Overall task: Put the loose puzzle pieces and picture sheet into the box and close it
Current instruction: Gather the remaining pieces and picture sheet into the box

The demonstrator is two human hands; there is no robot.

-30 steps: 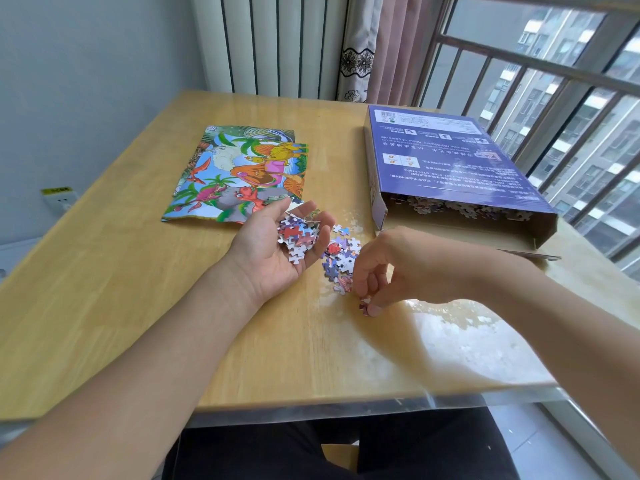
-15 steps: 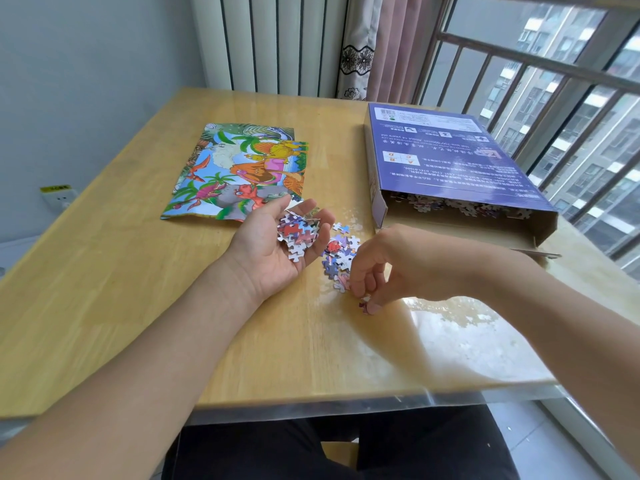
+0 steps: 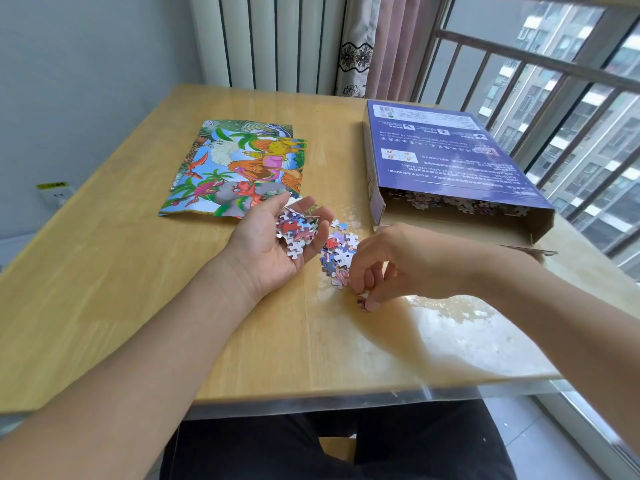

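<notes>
My left hand (image 3: 273, 247) lies palm up on the table, fingers loosely cupped round a small heap of puzzle pieces (image 3: 297, 232). Just right of it a loose pile of pieces (image 3: 337, 252) lies on the table. My right hand (image 3: 384, 268) hovers over the pile's near edge and pinches a piece (image 3: 362, 301) between thumb and fingertips. The purple puzzle box (image 3: 446, 157) lies at the right with its near end open and many pieces inside. The colourful dinosaur picture sheet (image 3: 239, 168) lies flat at the left of centre.
The wooden table (image 3: 104, 271) has a transparent cover that is glossy at the front right. A white radiator and curtain stand behind the table. A barred window runs along the right. A wall socket (image 3: 55, 194) sits low on the left wall.
My right hand has drifted slightly left over the near edge of the pile, still pinching a piece. My left hand has stayed put with its heap.
</notes>
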